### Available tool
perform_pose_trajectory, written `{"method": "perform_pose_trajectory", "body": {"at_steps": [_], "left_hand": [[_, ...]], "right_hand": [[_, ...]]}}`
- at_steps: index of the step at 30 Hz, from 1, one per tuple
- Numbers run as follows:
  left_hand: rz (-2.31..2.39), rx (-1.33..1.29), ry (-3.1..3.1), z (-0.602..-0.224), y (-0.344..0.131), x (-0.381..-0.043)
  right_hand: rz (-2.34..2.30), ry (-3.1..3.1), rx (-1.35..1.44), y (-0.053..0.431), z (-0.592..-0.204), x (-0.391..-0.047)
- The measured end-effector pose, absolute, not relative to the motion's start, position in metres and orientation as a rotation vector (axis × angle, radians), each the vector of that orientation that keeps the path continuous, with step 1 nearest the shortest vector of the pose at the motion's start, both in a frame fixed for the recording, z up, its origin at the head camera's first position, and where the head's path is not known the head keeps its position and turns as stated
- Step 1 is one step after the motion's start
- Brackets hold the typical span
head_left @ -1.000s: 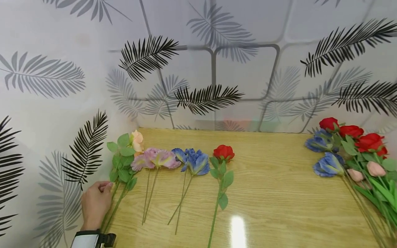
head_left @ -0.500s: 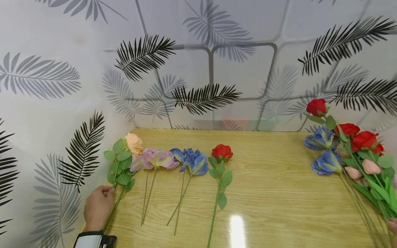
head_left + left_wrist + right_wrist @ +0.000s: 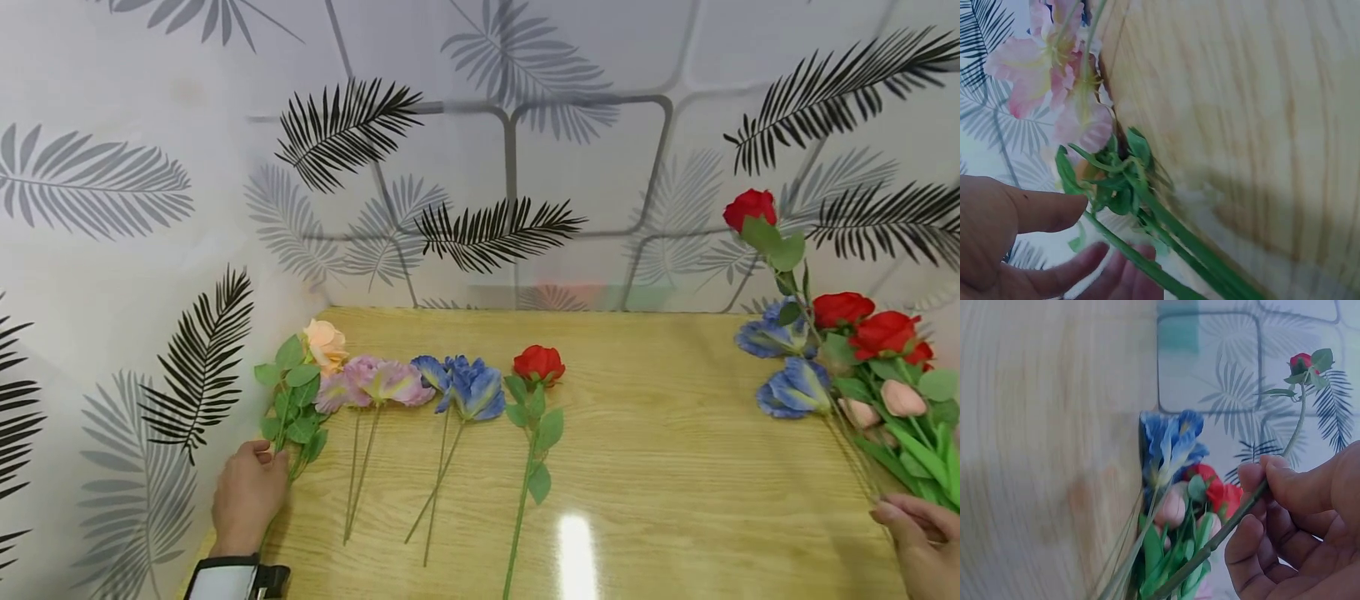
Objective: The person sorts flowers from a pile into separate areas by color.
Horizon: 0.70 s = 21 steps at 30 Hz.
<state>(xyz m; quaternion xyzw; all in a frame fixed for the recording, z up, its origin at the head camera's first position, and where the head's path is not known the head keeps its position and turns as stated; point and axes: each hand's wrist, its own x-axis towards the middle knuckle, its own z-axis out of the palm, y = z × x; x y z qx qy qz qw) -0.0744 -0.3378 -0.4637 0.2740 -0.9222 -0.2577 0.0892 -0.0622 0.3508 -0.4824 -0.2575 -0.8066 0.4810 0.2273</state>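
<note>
My right hand (image 3: 926,537) pinches the stem of a red rose (image 3: 750,210) between thumb and fingers. In the right wrist view that green stem (image 3: 1235,515) runs slantwise through the hand, its bloom raised above the other flowers. At the left edge, my left hand (image 3: 251,492) is at the stems of the peach roses (image 3: 326,344). The left wrist view has its thumb and fingertips apart around a green stem (image 3: 1141,259), thumb tip right at it. Pink-purple flowers (image 3: 382,381), blue flowers (image 3: 476,387) and another red rose (image 3: 539,364) lie between the hands.
On the right of the wooden table (image 3: 660,467) lies a pile with red roses (image 3: 885,333), pale pink tulips (image 3: 903,398) and blue flowers (image 3: 793,388). A leaf-patterned covering (image 3: 600,192) stands behind and to the left of the table.
My right hand has come into view at the right, and the red rose it holds has risen leftward out of the pile. My left hand has shifted slightly right at the peach rose stems.
</note>
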Motion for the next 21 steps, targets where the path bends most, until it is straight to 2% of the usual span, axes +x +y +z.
{"method": "perform_pose_trajectory", "body": {"at_steps": [8, 12, 21], "left_hand": [[-0.705, 0.691, -2.63, -0.448, -0.312, -0.078], [-0.695, 0.496, -2.58, -0.441, -0.286, -0.084], [-0.932, -0.014, -2.537, -0.432, -0.217, -0.1]], "right_hand": [[1.101, -2.68, -0.646, 0.322, -0.458, -0.06], [1.113, -2.772, -0.464, 0.31, -0.454, -0.056], [1.325, -2.899, -0.275, 0.272, -0.443, -0.052]]}}
